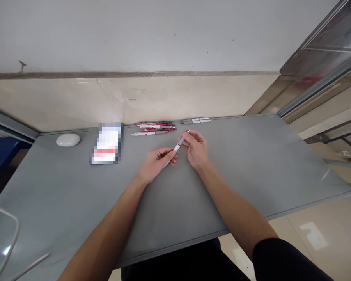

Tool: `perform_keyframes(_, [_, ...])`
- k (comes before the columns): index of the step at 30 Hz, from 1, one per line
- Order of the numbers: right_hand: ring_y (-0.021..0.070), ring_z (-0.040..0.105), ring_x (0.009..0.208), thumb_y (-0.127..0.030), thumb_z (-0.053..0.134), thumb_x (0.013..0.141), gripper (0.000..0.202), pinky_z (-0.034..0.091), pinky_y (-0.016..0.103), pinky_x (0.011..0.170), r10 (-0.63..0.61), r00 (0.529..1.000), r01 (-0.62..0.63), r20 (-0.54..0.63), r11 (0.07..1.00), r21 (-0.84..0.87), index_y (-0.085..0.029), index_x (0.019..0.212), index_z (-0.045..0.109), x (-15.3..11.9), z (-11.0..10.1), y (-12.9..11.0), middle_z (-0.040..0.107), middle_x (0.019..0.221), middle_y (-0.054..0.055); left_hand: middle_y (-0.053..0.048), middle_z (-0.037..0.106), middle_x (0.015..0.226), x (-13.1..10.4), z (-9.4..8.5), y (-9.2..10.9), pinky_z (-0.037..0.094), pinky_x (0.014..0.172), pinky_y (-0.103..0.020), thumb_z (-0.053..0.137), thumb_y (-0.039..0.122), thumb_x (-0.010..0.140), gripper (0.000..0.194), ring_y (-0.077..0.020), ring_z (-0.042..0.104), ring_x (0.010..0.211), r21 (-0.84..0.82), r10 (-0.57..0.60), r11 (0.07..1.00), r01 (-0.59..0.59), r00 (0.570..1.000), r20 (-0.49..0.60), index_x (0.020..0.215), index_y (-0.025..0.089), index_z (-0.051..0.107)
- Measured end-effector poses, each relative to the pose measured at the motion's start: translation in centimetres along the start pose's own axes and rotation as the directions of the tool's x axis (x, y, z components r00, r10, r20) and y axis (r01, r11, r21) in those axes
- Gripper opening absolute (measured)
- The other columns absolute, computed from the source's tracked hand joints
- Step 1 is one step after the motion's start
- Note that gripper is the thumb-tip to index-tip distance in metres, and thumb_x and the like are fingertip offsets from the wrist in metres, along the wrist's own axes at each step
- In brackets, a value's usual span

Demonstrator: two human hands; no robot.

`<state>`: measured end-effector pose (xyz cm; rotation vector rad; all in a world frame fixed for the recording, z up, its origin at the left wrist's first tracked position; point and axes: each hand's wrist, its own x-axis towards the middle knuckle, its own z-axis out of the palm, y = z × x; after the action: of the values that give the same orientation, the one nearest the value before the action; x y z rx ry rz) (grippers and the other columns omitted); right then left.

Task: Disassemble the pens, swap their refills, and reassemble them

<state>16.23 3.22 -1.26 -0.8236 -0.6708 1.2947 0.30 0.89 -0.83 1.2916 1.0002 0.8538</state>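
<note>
A white and grey pen (178, 145) is held at a slant above the middle of the grey table (175, 210). Its lower white end sits in my left hand (158, 162), closed with the thumb along the barrel. My right hand (196, 147) pinches the upper grey part near the metal tip, which points away from me. Beyond my hands, against the wall, lies a pile of red, white and dark pens (155, 128). To the right of that pile, white and grey pens (195, 120) lie side by side along the table's back edge.
Left of the pens lies a phone with a blurred bright screen (107, 143). A white rounded case (68, 139) is farther left. A pale cable or wire (16, 230) bends over the table's left front. A tiled wall (193, 93) bounds the back.
</note>
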Motion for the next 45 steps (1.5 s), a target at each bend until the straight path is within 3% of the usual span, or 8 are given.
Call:
perform_keyframes(5, [0.0109, 0.064, 0.071, -0.032, 0.079, 0.063, 0.02, 0.057, 0.029, 0.067, 0.002, 0.999, -0.003, -0.035, 1.0, -0.019, -0.024, 0.076, 0.066, -0.08, 0.04, -0.07, 0.068, 0.095, -0.003, -0.002, 0.066, 0.074, -0.01, 0.07, -0.06, 0.047, 0.072, -0.032, 0.073, 0.041, 0.074, 0.032, -0.0141, 0.059, 0.065, -0.006, -0.014, 1.0, 0.014, 1.0, -0.013, 0.097, 0.019, 0.072])
perform_keyframes(13, [0.0125, 0.066, 0.073, -0.034, 0.078, 0.064, 0.021, 0.057, 0.028, 0.066, 0.041, 0.999, -0.041, 0.022, 0.999, -0.005, -0.025, 0.08, 0.067, -0.42, 0.22, -0.34, 0.069, 0.087, -0.003, -0.004, 0.064, 0.079, -0.03, -0.43, 0.15, 0.048, 0.071, -0.03, 0.068, 0.042, 0.079, 0.025, -0.0132, 0.057, 0.068, -0.13, -0.054, 0.989, 0.069, 0.991, 0.119, 0.082, 0.017, 0.071])
perform_keyframes(17, [0.0118, 0.066, 0.074, -0.034, 0.078, 0.066, 0.02, 0.057, 0.027, 0.067, 0.018, 1.0, -0.018, -0.001, 1.0, -0.014, -0.025, 0.081, 0.068, -0.32, 0.15, -0.27, 0.068, 0.088, -0.003, -0.003, 0.065, 0.082, 0.17, -0.52, 0.1, 0.047, 0.072, -0.029, 0.073, 0.039, 0.076, 0.024, -0.0125, 0.058, 0.071, -0.188, -0.089, 0.977, 0.101, 0.993, 0.072, 0.091, 0.02, 0.073])
perform_keyframes(22, [0.0111, 0.065, 0.073, -0.032, 0.079, 0.065, 0.018, 0.057, 0.028, 0.067, -0.017, 1.0, 0.016, -0.018, 0.999, -0.032, -0.025, 0.08, 0.069, -0.19, 0.08, -0.14, 0.067, 0.089, -0.003, -0.001, 0.064, 0.077, 0.25, -0.36, -0.18, 0.046, 0.069, -0.029, 0.077, 0.037, 0.071, 0.029, -0.0119, 0.056, 0.067, -0.121, -0.069, 0.99, 0.07, 0.998, 0.009, 0.095, 0.021, 0.072])
perform_keyframes(32, [0.0121, 0.065, 0.073, -0.032, 0.078, 0.066, 0.019, 0.056, 0.027, 0.062, 0.003, 0.999, -0.002, 0.036, 1.0, -0.019, -0.025, 0.082, 0.069, -0.22, 0.19, -0.1, 0.066, 0.087, -0.003, -0.004, 0.063, 0.082, 0.2, -0.68, -0.02, 0.046, 0.071, -0.029, 0.062, 0.045, 0.084, 0.029, -0.0129, 0.056, 0.07, -0.089, -0.029, 0.995, 0.045, 0.985, 0.173, 0.084, 0.016, 0.069])
perform_keyframes(40, [0.0109, 0.064, 0.072, -0.032, 0.078, 0.066, 0.018, 0.057, 0.028, 0.065, -0.035, 0.999, 0.035, 0.006, 0.998, -0.047, -0.025, 0.081, 0.069, -0.14, 0.06, -0.07, 0.066, 0.092, -0.003, -0.003, 0.065, 0.082, 0.42, -0.35, -0.47, 0.046, 0.075, -0.03, 0.071, 0.043, 0.077, 0.031, -0.0141, 0.058, 0.072, 0.001, -0.027, 1.0, 0.027, 0.998, 0.053, 0.097, 0.019, 0.07])
perform_keyframes(45, [0.0112, 0.065, 0.071, -0.03, 0.078, 0.066, 0.017, 0.056, 0.028, 0.064, -0.015, 0.999, 0.015, 0.029, 1.0, -0.022, -0.025, 0.079, 0.069, -0.21, 0.08, -0.11, 0.067, 0.092, -0.003, -0.003, 0.065, 0.08, 0.32, -0.31, 0.03, 0.047, 0.073, -0.029, 0.065, 0.045, 0.082, 0.029, -0.0138, 0.058, 0.07, 0.034, -0.015, 0.999, 0.011, 0.994, 0.109, 0.086, 0.017, 0.07])
